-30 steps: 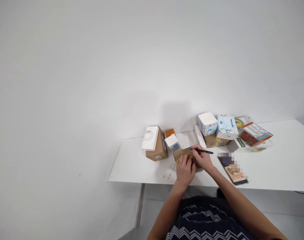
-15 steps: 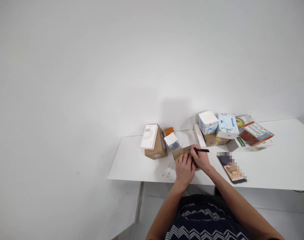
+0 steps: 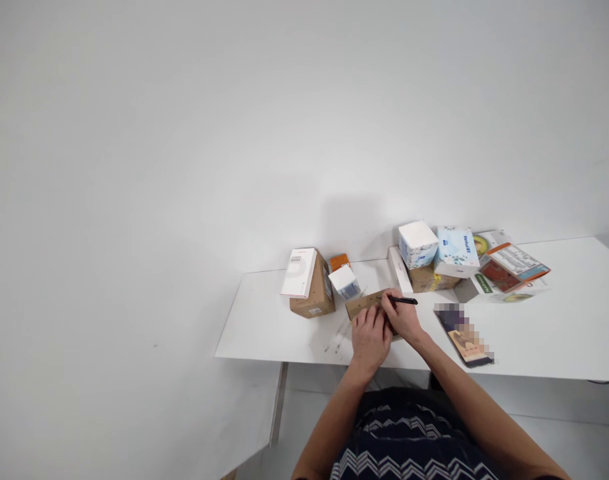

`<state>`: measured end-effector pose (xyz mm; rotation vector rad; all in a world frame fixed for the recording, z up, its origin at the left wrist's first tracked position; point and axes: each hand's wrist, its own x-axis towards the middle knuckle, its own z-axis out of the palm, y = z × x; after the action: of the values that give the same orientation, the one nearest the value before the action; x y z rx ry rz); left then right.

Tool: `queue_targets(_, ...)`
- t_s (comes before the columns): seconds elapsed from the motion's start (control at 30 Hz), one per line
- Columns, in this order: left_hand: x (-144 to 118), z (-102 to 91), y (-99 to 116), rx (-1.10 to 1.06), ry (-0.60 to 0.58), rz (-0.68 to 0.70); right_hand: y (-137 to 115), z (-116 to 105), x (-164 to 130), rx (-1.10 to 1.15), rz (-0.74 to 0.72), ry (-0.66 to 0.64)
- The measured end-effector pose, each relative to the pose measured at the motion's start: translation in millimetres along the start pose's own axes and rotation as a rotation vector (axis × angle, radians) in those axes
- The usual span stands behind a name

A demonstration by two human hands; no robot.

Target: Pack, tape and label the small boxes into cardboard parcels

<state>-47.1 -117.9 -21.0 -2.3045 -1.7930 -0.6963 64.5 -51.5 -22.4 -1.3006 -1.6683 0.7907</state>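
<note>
On the long white table (image 3: 544, 333): I see the work left of the middle, close to the near edge.
Brown speckled cardboard box (image 3: 363, 303): directly under both hands; its visible far edge slants, right end farther away. The hands hide too much for me to judge its long axis.
Left hand (image 3: 371, 339): lies over the box's near-left part, fingers bent and pointing far; I cannot tell whether it grips or only presses.
Right hand (image 3: 402, 319): beside the left, over the box's right part, thumb and fingers pinched narrow around the pen; it is the one nearer the box's far-right corner.
Slim black pen (image 3: 404, 301): its long axis runs left to right, tip left over the cardboard, butt beyond the hand to the right; I cannot tell whether the tip touches.
</note>
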Motion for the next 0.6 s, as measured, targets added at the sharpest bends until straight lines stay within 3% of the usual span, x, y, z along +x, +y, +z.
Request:
queue_targets(0.3, 0.3, -0.6, -0.6, -0.011, 0.008, 0.004, -3.4, -2.6, 0.8, 0.075, 0.034, 0.059)
queue_targets(0.5, -0.3, -1.6, 0.4, -0.009, 0.003, -0.005, -3.5, -10.3, -4.4, 0.482, 0.316, 0.252)
queue_targets(0.6, 0.4, -2.9, 1.3, 0.010, 0.004, -0.009, 9.2, -21.9, -10.5, 0.580, 0.385, 0.386)
